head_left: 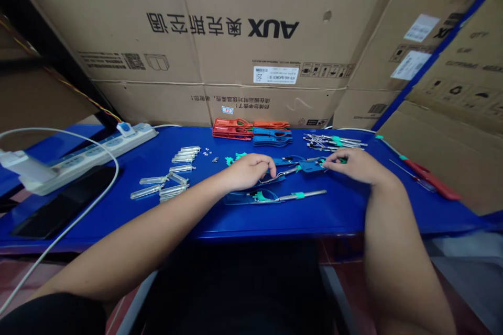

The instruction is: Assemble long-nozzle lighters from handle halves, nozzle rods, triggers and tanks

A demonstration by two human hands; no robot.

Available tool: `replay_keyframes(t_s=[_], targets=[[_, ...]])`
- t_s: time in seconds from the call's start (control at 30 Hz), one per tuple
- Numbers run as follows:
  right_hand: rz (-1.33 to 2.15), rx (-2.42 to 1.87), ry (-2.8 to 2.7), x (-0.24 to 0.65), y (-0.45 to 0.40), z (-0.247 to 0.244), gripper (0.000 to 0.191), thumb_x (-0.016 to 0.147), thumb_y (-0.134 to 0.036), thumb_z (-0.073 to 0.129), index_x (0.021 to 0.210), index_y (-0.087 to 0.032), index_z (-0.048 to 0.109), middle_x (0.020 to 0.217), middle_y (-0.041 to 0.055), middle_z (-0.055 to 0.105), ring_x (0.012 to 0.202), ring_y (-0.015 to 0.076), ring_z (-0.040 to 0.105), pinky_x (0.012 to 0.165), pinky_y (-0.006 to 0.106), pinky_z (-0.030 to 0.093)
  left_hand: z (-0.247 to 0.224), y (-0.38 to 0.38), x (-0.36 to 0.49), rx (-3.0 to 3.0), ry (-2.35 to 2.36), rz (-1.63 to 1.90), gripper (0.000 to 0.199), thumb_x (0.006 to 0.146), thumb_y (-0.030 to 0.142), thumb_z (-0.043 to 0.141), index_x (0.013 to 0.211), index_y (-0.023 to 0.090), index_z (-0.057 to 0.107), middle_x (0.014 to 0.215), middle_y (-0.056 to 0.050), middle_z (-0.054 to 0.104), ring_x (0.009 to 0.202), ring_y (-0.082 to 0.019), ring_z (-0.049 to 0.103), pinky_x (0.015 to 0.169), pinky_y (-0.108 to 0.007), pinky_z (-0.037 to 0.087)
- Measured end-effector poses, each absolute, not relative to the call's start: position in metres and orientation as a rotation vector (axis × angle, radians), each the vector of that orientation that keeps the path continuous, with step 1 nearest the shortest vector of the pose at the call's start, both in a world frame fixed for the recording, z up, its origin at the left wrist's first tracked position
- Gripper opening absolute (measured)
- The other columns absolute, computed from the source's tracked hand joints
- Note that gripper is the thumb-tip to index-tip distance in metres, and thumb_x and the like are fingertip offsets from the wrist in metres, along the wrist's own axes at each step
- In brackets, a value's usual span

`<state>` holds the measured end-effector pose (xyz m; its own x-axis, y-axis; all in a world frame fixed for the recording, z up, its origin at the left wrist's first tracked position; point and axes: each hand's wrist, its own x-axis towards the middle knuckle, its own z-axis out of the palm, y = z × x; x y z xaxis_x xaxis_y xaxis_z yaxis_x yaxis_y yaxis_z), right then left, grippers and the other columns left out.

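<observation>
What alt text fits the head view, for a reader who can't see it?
A person's left hand and right hand work at blue shells with metal rods on a blue table. Clear tubes lie to the left, stacked shells behind, and a red-handled tool to the right.

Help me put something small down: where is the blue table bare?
The blue table is bare between the right forearm and the tools to its right, and between the black device and the clear tubes. It is crowded between the left hand and right hand, where blue parts lie.
</observation>
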<state>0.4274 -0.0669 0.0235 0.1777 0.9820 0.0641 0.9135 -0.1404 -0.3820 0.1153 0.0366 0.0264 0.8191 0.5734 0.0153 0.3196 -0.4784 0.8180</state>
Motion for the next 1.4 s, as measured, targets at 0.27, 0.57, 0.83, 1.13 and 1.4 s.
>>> replay_keyframes(t_s=[0.27,0.57,0.83,1.13,1.4], targets=[[0.354,-2.207,-1.798,0.427,-0.065,0.021,0.024,0.074,-0.045,0.065,0.08,-0.025,0.077,0.084,0.0006,0.075,0.078,0.0203,0.066,0.068,0.029,0.047,0.029,0.036,0.102,2.782,0.141,0.084,0.016,0.084,0.028,0.063,0.089,0.021,0.077,0.081,-0.003,0.07,0.076,-0.017,0.062,0.069,-0.027,0.043],[0.331,-2.178,-1.887,0.434,-0.064,0.014,0.027,0.082,-0.047,0.06,0.083,-0.025,0.076,0.095,0.004,0.076,0.089,0.0235,0.067,0.076,0.033,0.049,0.023,0.039,0.106,2.669,0.121,0.13,0.014,0.087,0.023,0.059,0.084,0.017,0.071,0.084,-0.004,0.069,0.075,-0.013,0.06,0.072,-0.024,0.044],[0.403,-2.163,-1.885,0.442,-0.067,0.009,0.028,0.079,-0.048,0.065,0.094,-0.027,0.077,0.098,0.0022,0.076,0.089,0.0224,0.067,0.08,0.032,0.05,0.024,0.044,0.105,2.566,0.325,0.229,0.024,0.095,0.035,0.045,0.09,0.018,0.061,0.085,-0.003,0.066,0.075,-0.015,0.058,0.07,-0.026,0.043],[0.358,-2.075,-1.783,0.449,-0.08,0.004,0.032,0.076,-0.053,0.065,0.089,-0.024,0.075,0.089,0.0035,0.071,0.083,0.0217,0.065,0.079,0.033,0.05,0.02,0.021,0.113,2.804,0.242,0.135,0.019,0.095,0.031,0.045,0.091,0.019,0.059,0.084,-0.005,0.066,0.071,-0.017,0.059,0.06,-0.028,0.039],[0.361,-1.893,-1.642,0.441,-0.086,0.016,0.046,0.076,-0.067,0.063,0.086,-0.022,0.068,0.079,0.0029,0.066,0.077,0.0205,0.06,0.076,0.032,0.047,0.022,0.039,0.112,2.13,0.592,0.444,0.018,0.088,0.035,0.047,0.08,0.02,0.052,0.067,0.002,0.053,0.06,-0.012,0.048,0.056,-0.025,0.037]])
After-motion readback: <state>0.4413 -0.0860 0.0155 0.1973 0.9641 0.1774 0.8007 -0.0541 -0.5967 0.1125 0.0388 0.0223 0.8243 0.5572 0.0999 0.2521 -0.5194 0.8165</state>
